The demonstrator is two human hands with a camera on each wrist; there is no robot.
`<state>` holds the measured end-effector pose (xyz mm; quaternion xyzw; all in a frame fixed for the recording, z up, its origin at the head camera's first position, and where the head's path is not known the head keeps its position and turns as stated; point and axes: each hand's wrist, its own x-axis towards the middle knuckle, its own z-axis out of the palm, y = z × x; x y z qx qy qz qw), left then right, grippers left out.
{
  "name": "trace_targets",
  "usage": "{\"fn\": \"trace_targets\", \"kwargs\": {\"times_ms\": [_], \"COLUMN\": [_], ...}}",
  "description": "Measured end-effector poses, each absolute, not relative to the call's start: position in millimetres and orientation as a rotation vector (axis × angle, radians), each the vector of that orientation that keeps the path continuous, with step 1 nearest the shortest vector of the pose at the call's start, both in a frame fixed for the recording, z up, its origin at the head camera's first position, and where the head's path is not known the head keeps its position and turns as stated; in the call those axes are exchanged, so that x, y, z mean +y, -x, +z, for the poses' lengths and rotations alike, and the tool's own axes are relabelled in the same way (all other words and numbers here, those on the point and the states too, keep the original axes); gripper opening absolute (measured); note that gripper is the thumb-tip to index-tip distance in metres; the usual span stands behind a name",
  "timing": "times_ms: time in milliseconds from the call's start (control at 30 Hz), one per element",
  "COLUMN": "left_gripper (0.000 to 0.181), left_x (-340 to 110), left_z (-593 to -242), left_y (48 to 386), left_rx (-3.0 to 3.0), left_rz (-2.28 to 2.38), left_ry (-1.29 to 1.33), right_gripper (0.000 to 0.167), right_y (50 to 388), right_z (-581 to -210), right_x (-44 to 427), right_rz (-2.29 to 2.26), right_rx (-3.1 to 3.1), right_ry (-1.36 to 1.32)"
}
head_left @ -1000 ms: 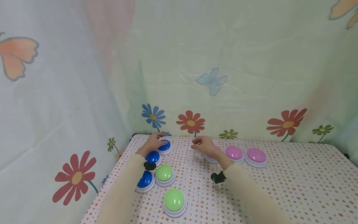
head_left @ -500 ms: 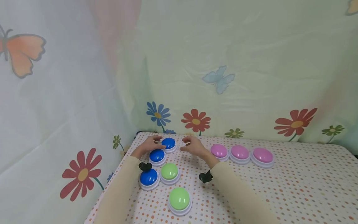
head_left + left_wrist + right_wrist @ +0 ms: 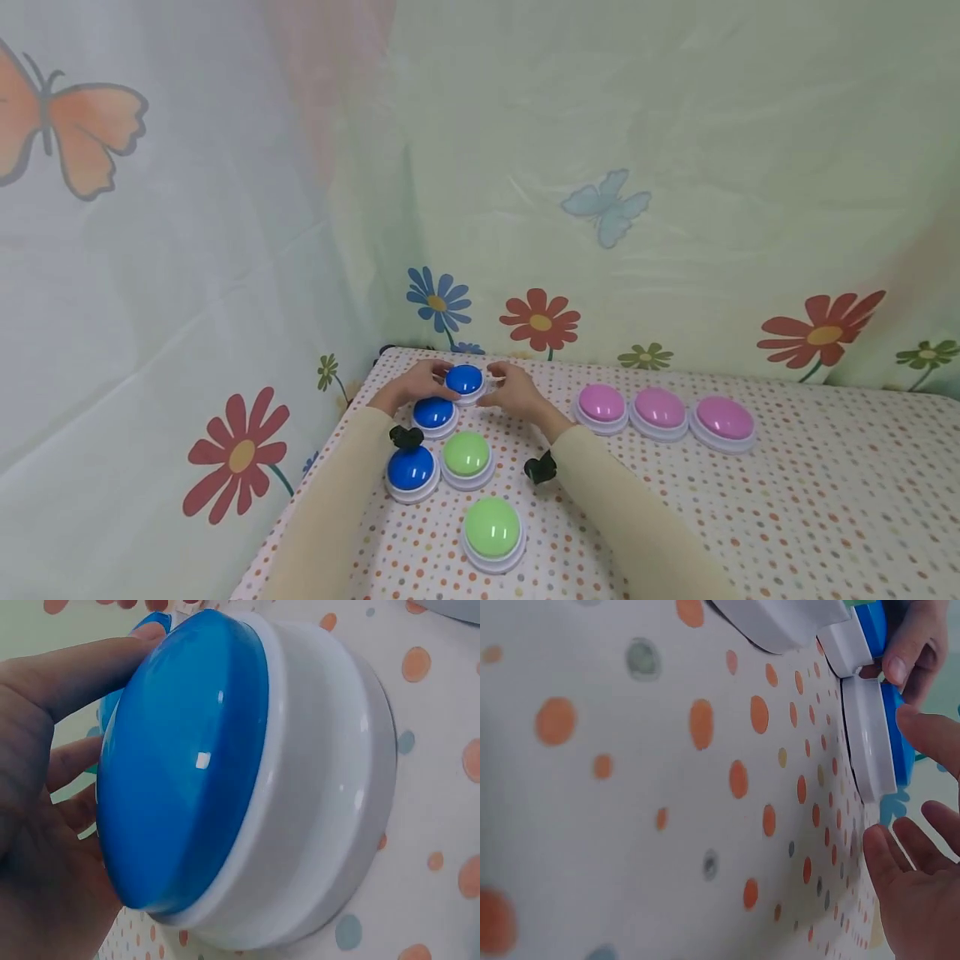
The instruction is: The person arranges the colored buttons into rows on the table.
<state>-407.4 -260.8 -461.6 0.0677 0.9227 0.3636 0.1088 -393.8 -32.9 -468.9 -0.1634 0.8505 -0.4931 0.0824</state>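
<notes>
R fingers (image 3: 881, 851) closer, by far blue btn (image 3: 464, 380)

Eight buttons (image 3: 492, 527), one left hand (image 3: 417, 383), one right hand (image 3: 521, 395), one surface (image 3: 825, 500).
Blue buttons (image 3: 463, 379) number three, green buttons (image 3: 467, 452) two, pink buttons (image 3: 659, 407) three. There are two sleeves (image 3: 322, 512) and two dark wrist pieces (image 3: 541, 468), one per arm. One orange butterfly (image 3: 75, 125) and one blue butterfly (image 3: 609, 208) show. Red flowers (image 3: 539, 321) come to three, green flowers (image 3: 645, 357) to three, blue flowers (image 3: 437, 302) to three, two of the last only partly in sight.
</notes>
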Motion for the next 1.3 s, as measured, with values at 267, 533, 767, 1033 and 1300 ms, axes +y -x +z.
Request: {"fn": "trace_targets", "kwargs": {"times_ms": [267,533,767,1033,1300], "left_gripper": [0.082,0.079,0.082,0.083,0.083], "left_x": [-252.8,-254.4,-253.9,-254.4,-242.2], "left_z": [-462.7,-465.4,-463.4,-463.7,-454.0], "left_y": [411.4,410.3,413.6,412.5,407.1], "left_rx": [2.713,2.723,2.715,2.716,2.730], "left_rz": [1.082,1.098,1.076,1.103,1.089], "left_ry": [-0.120,-0.135,-0.145,-0.176,-0.192], "right_gripper": [0.071,0.070,0.071,0.067,0.063], "right_y": [404.5,402.5,407.5,406.5,406.3], "right_z": [-480.3,-486.2,-488.0,-484.7,-473.3], "right_x": [-48.1,-60.2,-61.3,-58.5,-45.1], "right_rz": [-1.526,-1.535,-1.495,-1.477,-1.448], "right_rx": [2.508,2.551,2.583,2.594,2.612], "right_ry": [0.476,0.454,0.442,0.426,0.458]}}
